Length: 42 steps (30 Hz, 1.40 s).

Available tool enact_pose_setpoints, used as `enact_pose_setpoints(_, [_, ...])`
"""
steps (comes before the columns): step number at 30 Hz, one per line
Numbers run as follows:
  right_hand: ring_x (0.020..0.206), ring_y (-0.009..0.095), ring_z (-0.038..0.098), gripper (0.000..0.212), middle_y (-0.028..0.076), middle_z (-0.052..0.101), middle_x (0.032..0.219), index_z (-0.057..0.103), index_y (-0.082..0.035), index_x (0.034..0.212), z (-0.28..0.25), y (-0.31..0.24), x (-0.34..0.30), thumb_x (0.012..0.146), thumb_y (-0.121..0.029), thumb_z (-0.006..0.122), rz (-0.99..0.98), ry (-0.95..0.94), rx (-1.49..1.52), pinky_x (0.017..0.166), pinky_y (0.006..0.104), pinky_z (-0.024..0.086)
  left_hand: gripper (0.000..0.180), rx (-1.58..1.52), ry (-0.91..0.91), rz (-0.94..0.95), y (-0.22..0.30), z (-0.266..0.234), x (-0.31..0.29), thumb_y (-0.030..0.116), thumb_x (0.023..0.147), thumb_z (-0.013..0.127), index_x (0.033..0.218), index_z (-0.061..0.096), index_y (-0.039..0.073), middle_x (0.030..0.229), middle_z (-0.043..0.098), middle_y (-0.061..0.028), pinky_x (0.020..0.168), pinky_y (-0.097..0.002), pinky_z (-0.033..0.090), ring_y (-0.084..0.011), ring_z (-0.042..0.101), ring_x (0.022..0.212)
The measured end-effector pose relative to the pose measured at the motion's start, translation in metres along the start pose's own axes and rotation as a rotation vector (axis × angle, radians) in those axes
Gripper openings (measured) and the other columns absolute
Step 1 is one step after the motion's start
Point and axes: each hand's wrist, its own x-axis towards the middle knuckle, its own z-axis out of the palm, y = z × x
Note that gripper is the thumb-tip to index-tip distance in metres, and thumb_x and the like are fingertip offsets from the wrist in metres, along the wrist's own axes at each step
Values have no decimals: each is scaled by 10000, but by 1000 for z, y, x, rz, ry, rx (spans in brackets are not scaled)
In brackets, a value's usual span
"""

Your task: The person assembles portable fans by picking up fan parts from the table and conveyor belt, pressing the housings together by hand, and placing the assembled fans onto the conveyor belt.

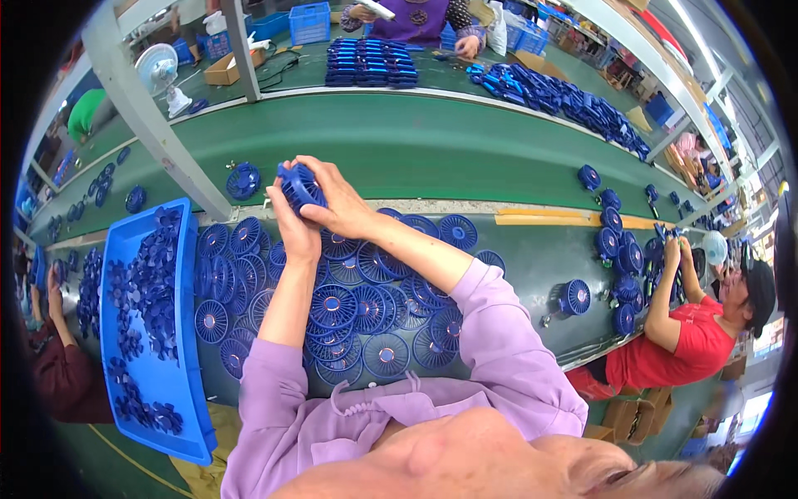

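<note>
A small blue fan head [302,188] with a ribbed cage is clasped between my two hands, over the near edge of the green conveyor belt. My left hand [293,226] supports it from the left and below. Around its right side and top wrap the fingers of my right hand [342,201]. Below my forearms lies a spread pile of round blue fan grilles [386,353], some overlapping. Another blue fan head [243,180] rests on the belt, left of my hands. The fan's underside is hidden by my palms.
At my left stands a blue tray [193,333] of loose blue fan blades [158,266]. A grey post [154,116] rises beyond it. One fan head [574,297] sits at right, near a person in red [682,345] handling parts. Across the green belt [465,154], another person works behind stacked blue parts [370,62].
</note>
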Motion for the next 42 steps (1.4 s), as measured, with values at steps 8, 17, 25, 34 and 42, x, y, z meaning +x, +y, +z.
enact_pose_setpoints(8, [1306, 250, 387, 666, 162, 401, 1382, 254, -26, 1442, 26, -44, -10, 988, -492, 399, 102, 76, 632, 1093, 370, 300, 510, 764, -14, 613, 12, 5, -30, 392, 1037, 349, 1323, 396, -28, 1305, 490, -159, 1030, -382, 380, -252, 502, 1187])
enact_pose_setpoints(17, [1208, 222, 482, 529, 171, 517, 1294, 483, 30, 1304, -8, 17, -10, 990, -395, 459, 410, 108, 456, 1039, 351, 370, 488, 1239, -335, 362, -11, -42, 16, 230, 954, 571, 1370, 406, 35, 1289, 509, -160, 1031, -357, 366, -255, 485, 1207])
enact_pose_setpoints(25, [1294, 392, 433, 689, 274, 449, 1380, 486, -63, 1345, -154, 95, -107, 797, -410, 717, 675, 181, -898, 1032, 480, 400, 416, 1815, -193, 540, 18, -164, 147, 94, 829, 565, 1234, 533, 7, 1229, 559, -221, 1015, -468, 390, -379, 504, 1177])
enact_pose_setpoints(34, [1222, 402, 482, 620, 206, 500, 1346, 550, -98, 1287, -119, 8, -150, 722, -242, 762, 396, -365, -469, 1026, 473, 390, 343, 2068, 11, -145, -10, -163, 181, 295, 897, 569, 1084, 653, 20, 1083, 660, -213, 932, -467, 485, -371, 618, 1060])
enact_pose_setpoints(42, [822, 314, 665, 339, 130, 686, 951, 636, -32, 1092, -129, -16, -104, 809, -214, 676, 566, -21, -334, 753, 370, 516, 315, 1444, -60, 76, -6, -126, 143, 309, 926, 579, 1057, 642, 29, 982, 690, -178, 830, -387, 504, -290, 668, 948])
